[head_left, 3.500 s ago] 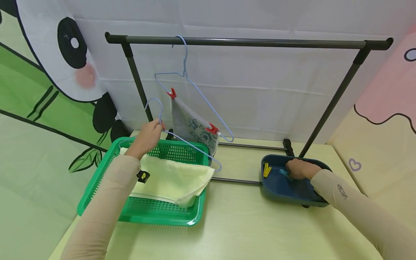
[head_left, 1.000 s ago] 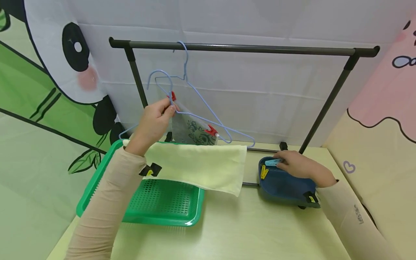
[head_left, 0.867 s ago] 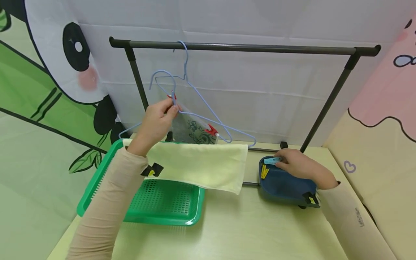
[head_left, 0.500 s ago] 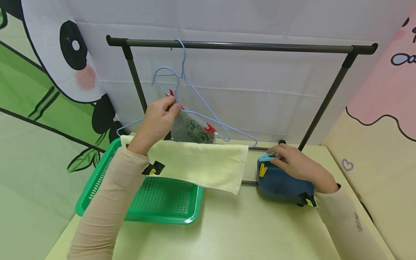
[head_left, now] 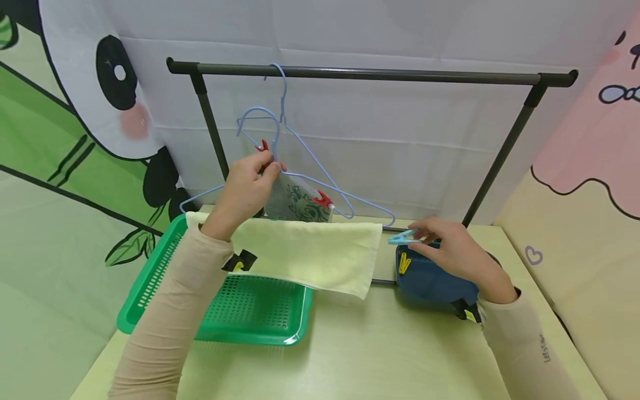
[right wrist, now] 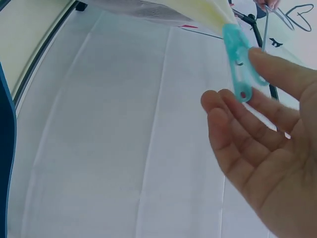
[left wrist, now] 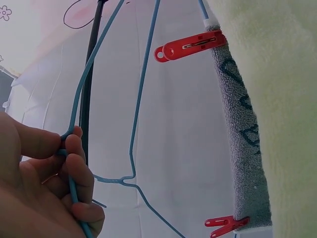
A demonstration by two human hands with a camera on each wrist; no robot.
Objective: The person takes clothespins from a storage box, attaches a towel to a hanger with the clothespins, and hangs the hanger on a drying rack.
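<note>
My left hand [head_left: 246, 186] pinches a blue wire hanger [head_left: 330, 185] just below its hook. Over that hanger's lower bar drapes a pale yellow towel [head_left: 305, 253], its lower edge above the green basket. Between thumb and fingers my right hand [head_left: 452, 250] holds a light blue clothespin [head_left: 401, 238], left of the blue bin's near-left corner. The same clothespin [right wrist: 237, 64] shows its handle end in the right wrist view. Behind the held hanger, a grey patterned cloth [head_left: 295, 199] hangs by red clothespins [head_left: 322, 199] from a second blue hanger [head_left: 284, 105].
A dark metal rack [head_left: 370, 74] carries the second hanger on its top bar. Below the towel stands a green perforated basket [head_left: 295, 333]. At the right is a dark blue bin [head_left: 430, 283] with a yellow clothespin [head_left: 404, 263] at its left side.
My left hand lifted the hanger, raising the towel out of the basket. My right hand took the light blue clothespin from the bin and moved it left past the rim.
</note>
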